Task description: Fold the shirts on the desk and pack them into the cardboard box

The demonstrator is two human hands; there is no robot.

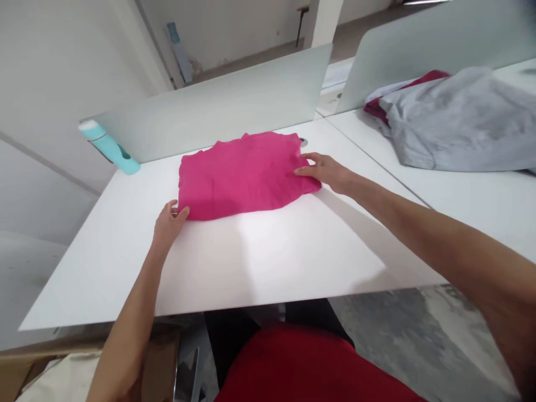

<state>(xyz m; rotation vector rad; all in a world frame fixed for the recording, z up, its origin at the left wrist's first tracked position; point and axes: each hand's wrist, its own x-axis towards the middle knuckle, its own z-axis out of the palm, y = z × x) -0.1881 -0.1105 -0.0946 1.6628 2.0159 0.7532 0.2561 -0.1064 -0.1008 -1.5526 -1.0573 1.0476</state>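
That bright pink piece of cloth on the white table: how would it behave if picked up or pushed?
The bright pink cloth would probably droop when lifted, given its wavy edges. Pushed, it might bunch up, since its surface shows creases.

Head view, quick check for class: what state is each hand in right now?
Left hand: at the near left corner of the pink cloth; whether it grips cannot be told.
Right hand: open, at the pink cloth's right end.

Pink cloth (243,178), lightly wrinkled, lying flat in a roughly rectangular shape on the white tabletop (201,273).
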